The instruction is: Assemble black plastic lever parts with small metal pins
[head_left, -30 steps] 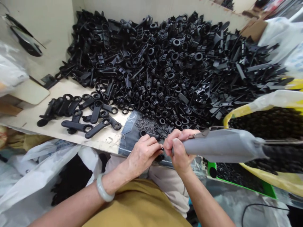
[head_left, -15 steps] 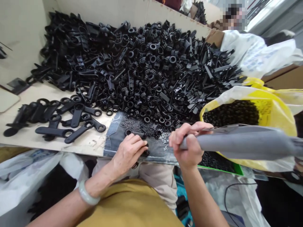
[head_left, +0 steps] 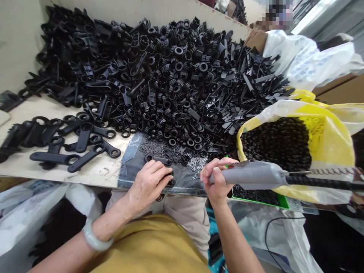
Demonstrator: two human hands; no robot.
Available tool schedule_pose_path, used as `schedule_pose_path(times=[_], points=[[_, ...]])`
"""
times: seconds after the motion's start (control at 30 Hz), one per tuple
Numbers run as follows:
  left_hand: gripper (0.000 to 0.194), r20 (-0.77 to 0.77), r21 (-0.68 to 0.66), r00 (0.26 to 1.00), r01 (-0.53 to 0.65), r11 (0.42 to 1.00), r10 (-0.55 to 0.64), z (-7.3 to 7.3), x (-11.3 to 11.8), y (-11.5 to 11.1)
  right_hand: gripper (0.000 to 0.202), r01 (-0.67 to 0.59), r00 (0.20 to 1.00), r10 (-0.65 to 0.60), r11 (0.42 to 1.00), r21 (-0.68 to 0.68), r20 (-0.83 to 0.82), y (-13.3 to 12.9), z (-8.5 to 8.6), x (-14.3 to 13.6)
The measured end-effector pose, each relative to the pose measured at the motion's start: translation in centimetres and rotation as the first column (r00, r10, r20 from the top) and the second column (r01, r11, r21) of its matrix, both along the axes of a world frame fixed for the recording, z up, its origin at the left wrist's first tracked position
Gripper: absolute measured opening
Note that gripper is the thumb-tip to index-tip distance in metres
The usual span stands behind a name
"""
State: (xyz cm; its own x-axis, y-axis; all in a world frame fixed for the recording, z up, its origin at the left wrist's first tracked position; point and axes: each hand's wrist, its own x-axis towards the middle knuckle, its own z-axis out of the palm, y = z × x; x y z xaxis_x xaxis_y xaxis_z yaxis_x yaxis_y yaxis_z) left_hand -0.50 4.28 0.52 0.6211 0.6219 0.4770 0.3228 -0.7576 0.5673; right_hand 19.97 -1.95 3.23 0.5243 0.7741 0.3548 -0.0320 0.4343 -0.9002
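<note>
My left hand (head_left: 149, 180) rests at the front edge of the work surface, fingers curled over a black plastic part with round ends (head_left: 171, 182). Most of that part is hidden under the fingers. A grey electric screwdriver (head_left: 253, 176) is gripped in my right hand (head_left: 217, 182), lying nearly level with its cord end to the right. Its tip is hidden behind the hand. Between and beyond the hands, small silver screws (head_left: 197, 163) and tiny dark metal pieces (head_left: 155, 149) lie on a dark denim mat (head_left: 184, 185). Another black handle-shaped part (head_left: 159, 159) lies just past my left fingers.
A large heap of black plastic parts (head_left: 170, 76) fills the back. Several ring-ended handles (head_left: 54, 157) lie at left. At right stand a yellow-and-white bag (head_left: 338, 140) of small black pieces and a green tray (head_left: 284, 203). A coiled cord (head_left: 332, 171) trails from the screwdriver.
The screwdriver in my right hand has shifted slightly left and its rear end has swung, showing the cord and coil. My left hand stays on the black part. The whole view has shifted slightly.
</note>
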Motion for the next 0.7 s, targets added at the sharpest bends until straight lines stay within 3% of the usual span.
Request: schedule_pose_path(times=[0.37,0.53,0.7], points=[[0.012,-0.017,-0.014,1.000,-0.007,1.000,0.007,0.0,-0.1,-0.1,0.018,-0.017,1.000,0.017,1.000,0.019,-0.005,0.8,-0.6,0.1],[0.017,0.008,-0.030,1.000,-0.010,0.999,0.010,0.0,-0.2,-0.2,0.018,-0.002,1.000,0.002,0.999,0.042,-0.015,0.3,1.0,0.0],[0.021,0.069,-0.084,0.996,-0.043,0.996,0.049,0.9,-0.5,-0.4,0.017,-0.027,0.999,0.029,0.995,0.100,-0.022,0.4,3.1,-0.6]])
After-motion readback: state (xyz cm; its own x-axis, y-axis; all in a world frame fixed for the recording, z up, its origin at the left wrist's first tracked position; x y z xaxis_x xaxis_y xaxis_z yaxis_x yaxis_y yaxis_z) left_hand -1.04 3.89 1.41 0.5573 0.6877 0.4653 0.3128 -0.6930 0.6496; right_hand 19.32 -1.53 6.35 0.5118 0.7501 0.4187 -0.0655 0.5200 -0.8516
